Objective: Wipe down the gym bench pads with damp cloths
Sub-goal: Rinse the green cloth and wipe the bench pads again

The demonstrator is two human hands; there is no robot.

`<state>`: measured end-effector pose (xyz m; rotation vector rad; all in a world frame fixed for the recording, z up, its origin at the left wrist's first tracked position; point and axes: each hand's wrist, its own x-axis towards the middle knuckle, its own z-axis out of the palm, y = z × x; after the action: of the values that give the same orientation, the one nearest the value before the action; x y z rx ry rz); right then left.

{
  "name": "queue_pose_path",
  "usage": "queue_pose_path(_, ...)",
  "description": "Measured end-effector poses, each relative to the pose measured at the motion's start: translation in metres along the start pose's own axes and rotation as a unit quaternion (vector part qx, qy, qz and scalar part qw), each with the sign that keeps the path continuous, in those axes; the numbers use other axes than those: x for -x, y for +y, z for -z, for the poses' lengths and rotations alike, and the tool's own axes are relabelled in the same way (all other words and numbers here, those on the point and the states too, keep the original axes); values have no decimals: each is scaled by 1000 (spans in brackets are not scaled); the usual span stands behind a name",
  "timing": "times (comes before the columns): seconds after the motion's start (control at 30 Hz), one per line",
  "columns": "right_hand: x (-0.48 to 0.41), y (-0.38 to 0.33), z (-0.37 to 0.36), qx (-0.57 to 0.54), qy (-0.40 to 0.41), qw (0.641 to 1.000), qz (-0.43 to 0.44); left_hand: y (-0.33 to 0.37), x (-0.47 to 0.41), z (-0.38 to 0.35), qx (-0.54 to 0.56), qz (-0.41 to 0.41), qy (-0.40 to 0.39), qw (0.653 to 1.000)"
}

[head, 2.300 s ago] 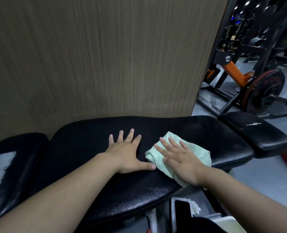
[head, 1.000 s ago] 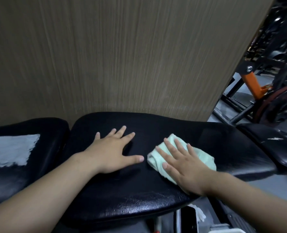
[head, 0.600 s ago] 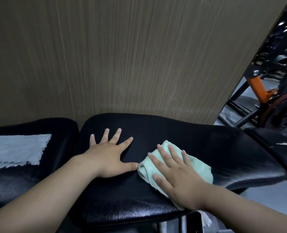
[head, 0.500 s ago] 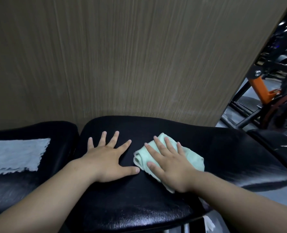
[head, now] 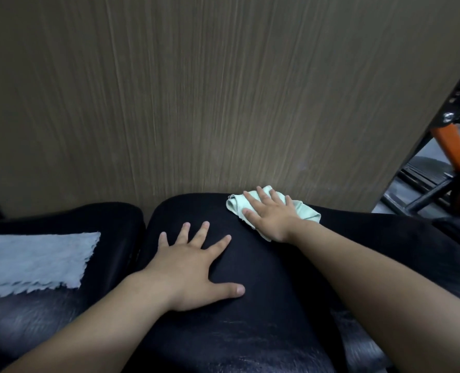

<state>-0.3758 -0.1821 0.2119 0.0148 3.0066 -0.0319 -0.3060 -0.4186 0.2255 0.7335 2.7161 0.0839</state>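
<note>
The green cloth lies bunched at the far edge of the middle bench pad, centre frame, pressed under the right hand, fingers straight. The left hand rests spread on the same pad, holding nothing. Wiping seems midway; the lower-left pad, under a grey cloth, likely remains.

Green cloth: middle covered by the right hand pressed flat on it, only bunched folds at either side showing. Grey cloth: cut off by the left edge, full extent unknown. Centre pad and left pad — near ends run out past the lower edge, as do both forearms. Orange machine frame — cropped at right, partly behind the wood panel, blurred, type not legible.
</note>
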Motion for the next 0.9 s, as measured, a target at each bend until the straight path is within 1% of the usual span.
queue_pose_path(0.1, 30, -7, -2, -13, -5, 1000, 25, -10, 2, 3, 28, 0, 50, 998)
queue_pose_path(0.2, 81, -17, -9, -4, -9, 997, 77, -25, 9, 2, 30, 6, 90, 995)
queue_pose_path(0.3, 145, -30, -12, 5, -24, 992, 121, -37, 21, -3, 33, 22, 91, 995)
queue_pose_path(0.4, 202, -51, -16, -9, -39, 988, 148, -43, 35, -7, 47, 33, 75, 996)
queue_pose_path(0.47, 224, -63, -26, 53, 12, 984, 167, -44, 41, -7, 48, 36, 63, 996)
queue_pose_path(0.5, 231, -69, -26, 85, 31, 984, 154, -45, 43, -6, 47, 37, 58, 997)
queue_pose_path(0.57, 233, -76, -26, 66, 33, 986, 150, -46, 45, -5, 49, 39, 49, 997)
queue_pose_path(0.63, 231, -78, -24, 10, -30, 989, 148, -47, 45, -4, 43, 47, 42, 997)
queue_pose_path(0.77, 201, -80, -17, 8, -33, 989, 144, -52, 42, -3, 31, 55, 20, 998)
queue_pose_path(0.9, 140, -77, -11, 0, -40, 989, 139, -55, 40, -2, 23, 42, 15, 999)
